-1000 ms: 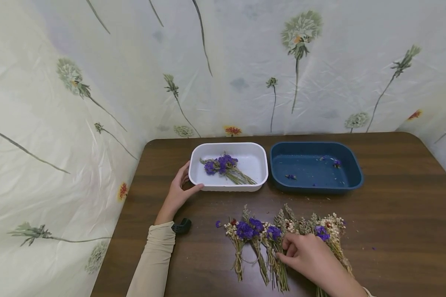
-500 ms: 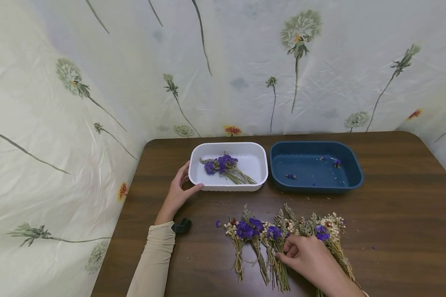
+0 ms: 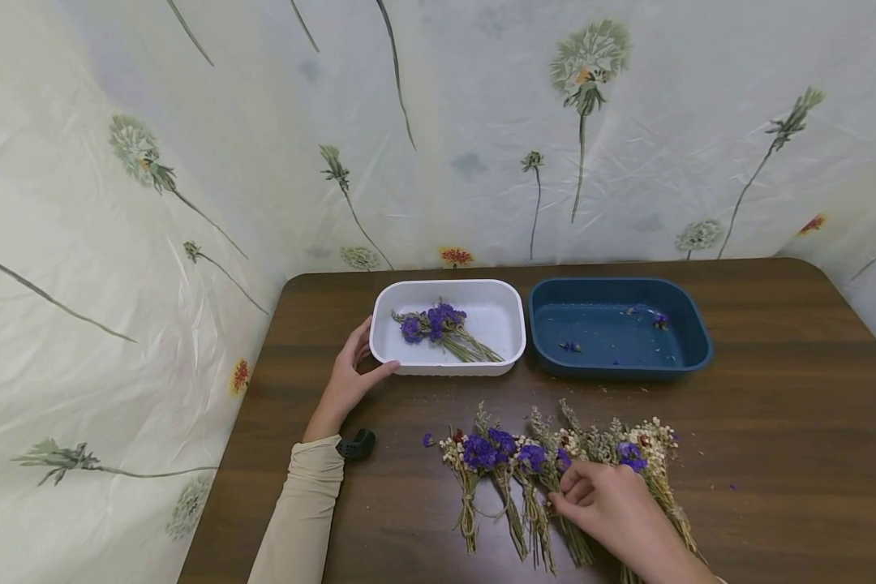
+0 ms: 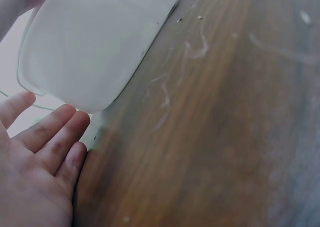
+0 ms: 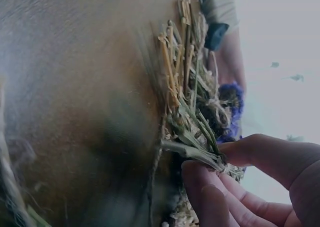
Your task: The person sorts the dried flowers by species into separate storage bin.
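My left hand (image 3: 352,377) rests at the left end of the white tray (image 3: 448,367), thumb at the front corner. In the left wrist view its fairly straight fingers (image 4: 55,132) touch the tray's wall. A small bunch of dried flowers with purple heads (image 3: 431,324) lies inside. My right hand (image 3: 609,503) pinches the tied stems of a dried flower bunch (image 3: 571,531) between thumb and fingers; the right wrist view shows those stems (image 5: 192,152) close up. More dried bunches (image 3: 482,454) with purple and cream heads lie side by side to its left, others (image 3: 657,462) to its right, partly behind the hand.
A blue tray (image 3: 620,373) holding a few purple scraps stands right beside the white one. A loose purple flower head (image 3: 428,440) lies left of the bunches. Small crumbs dot the brown table (image 3: 781,405); a flower-printed curtain (image 3: 438,146) hangs behind.
The bunch in my right hand has swung, its stem ends shifting right, apart from the neighbouring bunch. The right hand moved only slightly to the right. My left hand has stayed at the white tray.
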The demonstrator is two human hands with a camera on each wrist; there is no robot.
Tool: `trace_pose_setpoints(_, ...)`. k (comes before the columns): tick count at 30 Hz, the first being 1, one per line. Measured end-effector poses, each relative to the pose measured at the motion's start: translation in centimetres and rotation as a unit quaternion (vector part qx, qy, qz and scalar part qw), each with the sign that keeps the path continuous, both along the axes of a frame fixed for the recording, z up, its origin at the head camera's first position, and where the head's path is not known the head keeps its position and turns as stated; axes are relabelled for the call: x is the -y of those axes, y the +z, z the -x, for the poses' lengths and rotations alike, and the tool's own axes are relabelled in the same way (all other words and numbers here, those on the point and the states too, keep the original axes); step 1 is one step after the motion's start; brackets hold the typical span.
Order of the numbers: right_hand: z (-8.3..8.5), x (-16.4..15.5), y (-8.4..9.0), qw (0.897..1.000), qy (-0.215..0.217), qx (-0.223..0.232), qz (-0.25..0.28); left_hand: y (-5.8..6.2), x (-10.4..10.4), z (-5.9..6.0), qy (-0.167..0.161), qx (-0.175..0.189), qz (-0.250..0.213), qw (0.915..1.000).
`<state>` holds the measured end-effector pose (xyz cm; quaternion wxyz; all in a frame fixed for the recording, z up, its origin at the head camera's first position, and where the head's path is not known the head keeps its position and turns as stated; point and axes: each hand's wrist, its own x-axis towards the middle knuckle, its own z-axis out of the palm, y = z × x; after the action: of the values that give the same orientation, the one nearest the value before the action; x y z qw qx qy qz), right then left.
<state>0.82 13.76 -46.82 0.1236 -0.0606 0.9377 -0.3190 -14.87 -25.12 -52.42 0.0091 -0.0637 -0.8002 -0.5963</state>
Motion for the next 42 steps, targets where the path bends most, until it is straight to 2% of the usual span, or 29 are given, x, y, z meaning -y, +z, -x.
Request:
trace_pose_setpoints(9, 0.2, -0.8, 0.6, 0.999, 0.013, 0.002, 0.035, 0.1, -0.1, 0.0, -0.005, -0.003, -0.009, 0.9999)
trace_pose_setpoints(18, 0.6, -1.2, 1.5, 0.998, 0.014, -0.031, 0.046, 0.2, -0.1, 0.0, 0.000, 0.003, -0.003, 1.0000)
trace_pose_setpoints(23, 1.0, -1.6, 1.8, 0.995, 0.034, -0.080, 0.053, 0.2, -0.2, 0.0, 0.000, 0.005, -0.001, 1.0000)
trace_pose_setpoints(36, 3.5, -1.7, 3.2, 0.985, 0.056, -0.154, 0.045, -0.1, 0.0, 0.1, 0.003, 0.007, 0.005, 1.0000)
trace_pose_setpoints(42, 4.8, -1.4, 4.0, 0.986, 0.065, -0.151, 0.028, 0.0, 0.0, 0.1, 0.003, 0.001, 0.005, 1.0000)
